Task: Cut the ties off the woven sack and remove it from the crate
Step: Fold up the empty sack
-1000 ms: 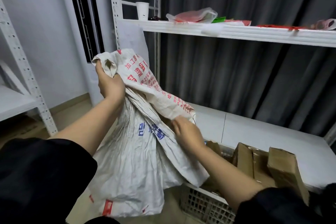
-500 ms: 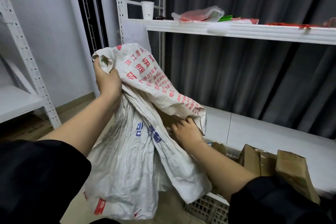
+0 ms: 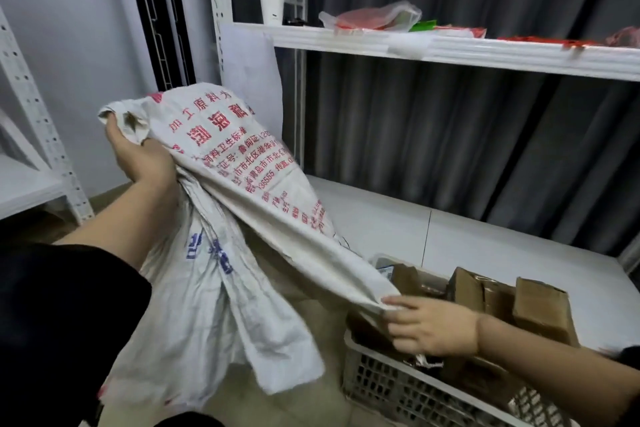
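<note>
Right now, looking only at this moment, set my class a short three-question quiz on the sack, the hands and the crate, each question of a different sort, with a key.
1. True or false: the woven sack lies flat inside the crate.
2. Which hand holds the sack's upper end? A) left hand B) right hand C) neither
3. Fill in: the crate holds brown ______ boxes.

Key
1. False: it is held up to the left of the crate, with only one end reaching over it.
2. A: the left hand grips the top, while the right hand pinches the lower edge.
3. cardboard
</note>
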Tool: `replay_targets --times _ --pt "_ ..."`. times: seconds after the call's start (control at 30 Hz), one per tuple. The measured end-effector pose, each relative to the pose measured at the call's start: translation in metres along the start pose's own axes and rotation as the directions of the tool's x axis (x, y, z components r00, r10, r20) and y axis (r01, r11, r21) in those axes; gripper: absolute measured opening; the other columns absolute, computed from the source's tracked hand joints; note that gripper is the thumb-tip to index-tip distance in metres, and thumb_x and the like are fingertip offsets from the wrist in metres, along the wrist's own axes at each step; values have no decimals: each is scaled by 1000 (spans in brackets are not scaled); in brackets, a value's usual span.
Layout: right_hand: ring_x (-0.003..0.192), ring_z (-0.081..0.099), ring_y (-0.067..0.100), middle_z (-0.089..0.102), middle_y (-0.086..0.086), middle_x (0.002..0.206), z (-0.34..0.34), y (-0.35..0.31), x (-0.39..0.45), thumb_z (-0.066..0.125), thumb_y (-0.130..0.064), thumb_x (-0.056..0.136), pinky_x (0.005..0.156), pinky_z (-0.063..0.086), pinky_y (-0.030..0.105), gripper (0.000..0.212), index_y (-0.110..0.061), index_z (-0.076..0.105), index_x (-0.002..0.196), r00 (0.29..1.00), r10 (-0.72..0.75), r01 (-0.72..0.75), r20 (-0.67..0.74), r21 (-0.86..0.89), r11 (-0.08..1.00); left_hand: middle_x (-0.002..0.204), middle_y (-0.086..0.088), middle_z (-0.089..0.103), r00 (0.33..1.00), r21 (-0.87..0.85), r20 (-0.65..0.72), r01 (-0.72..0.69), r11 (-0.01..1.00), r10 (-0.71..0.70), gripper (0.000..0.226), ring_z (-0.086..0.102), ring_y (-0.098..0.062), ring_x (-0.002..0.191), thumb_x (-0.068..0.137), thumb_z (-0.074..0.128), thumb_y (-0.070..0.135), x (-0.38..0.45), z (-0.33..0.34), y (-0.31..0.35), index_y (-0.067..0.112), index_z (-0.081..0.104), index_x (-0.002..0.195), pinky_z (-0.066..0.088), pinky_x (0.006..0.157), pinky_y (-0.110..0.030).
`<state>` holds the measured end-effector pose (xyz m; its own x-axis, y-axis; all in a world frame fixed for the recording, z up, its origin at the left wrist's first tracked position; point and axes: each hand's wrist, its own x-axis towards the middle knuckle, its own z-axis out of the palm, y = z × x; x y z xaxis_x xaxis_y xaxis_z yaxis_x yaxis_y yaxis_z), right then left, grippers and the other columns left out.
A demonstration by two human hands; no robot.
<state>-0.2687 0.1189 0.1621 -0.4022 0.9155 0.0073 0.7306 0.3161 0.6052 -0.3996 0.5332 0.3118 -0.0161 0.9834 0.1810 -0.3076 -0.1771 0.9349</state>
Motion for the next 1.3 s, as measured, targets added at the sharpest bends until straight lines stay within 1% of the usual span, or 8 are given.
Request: replay_targets --times 0.2,0.3,0.43,0.6,0.77,0.87,1.03,1.3 --pt "134 39 25 51 9 136 14 -33 23 46 -21 93 115 25 38 20 -16 55 110 975 -200 168 95 270 948 118 4 52 998 -75 55 -13 997 17 56 51 -7 104 88 34 -5 -25 21 6 19 39 139 38 72 4" --pt "130 44 23 53 9 136 -3 -11 50 54 -23 81 107 37 38 44 -15 53 125 965 254 -202 -72 416 886 126 0 57 991 -93 132 -7 996 19 56 57 -17 113 84 38 3 -31 29 15 20 41 138 46 96 -20" --pt "141 26 19 31 -1 153 -31 49 97 55 -60 76 112 29 48 85 -26 23 147 422 874 -767 241 609 202 126 0 59 983 -113 181 -16 993 36 53 57 -17 114 82 43 5 -44 36 17 22 44 133 44 104 -33" --pt "113 54 35 58 17 127 -31 66 153 52 -32 91 89 43 38 40 -15 52 126 202 844 -801 498 579 -150 128 -5 58 983 -213 175 -13 977 51 50 57 -16 108 88 42 2 -69 48 27 16 42 136 46 94 -23" --pt "122 48 25 52 6 130 -48 63 157 43 -20 71 107 38 38 53 -24 51 123 381 770 -92 512 850 -519 132 -2 55 982 -108 128 -128 986 141 53 54 -16 114 89 36 5 -80 43 21 21 36 140 42 95 -23" --pt "132 30 10 28 -10 146 -67 60 169 61 -22 83 106 28 21 84 -29 11 150 539 663 -233 519 848 -475 130 0 55 977 -144 212 35 989 -3 53 56 -19 114 90 39 6 -97 54 13 24 34 139 44 97 -27" --pt "134 37 20 30 7 151 -66 68 199 69 -21 83 108 33 25 102 -6 -9 148 329 730 -322 600 798 -510 139 -2 46 750 -141 656 229 963 -82 75 51 -23 123 77 58 12 -140 67 21 28 21 141 41 106 -43" --pt "104 63 27 66 10 111 -56 101 181 61 -28 73 88 52 38 54 -9 51 122 -166 784 109 598 801 -588 111 0 64 128 243 958 112 964 -256 41 63 -16 101 81 55 36 -174 58 71 17 60 117 46 94 -26"
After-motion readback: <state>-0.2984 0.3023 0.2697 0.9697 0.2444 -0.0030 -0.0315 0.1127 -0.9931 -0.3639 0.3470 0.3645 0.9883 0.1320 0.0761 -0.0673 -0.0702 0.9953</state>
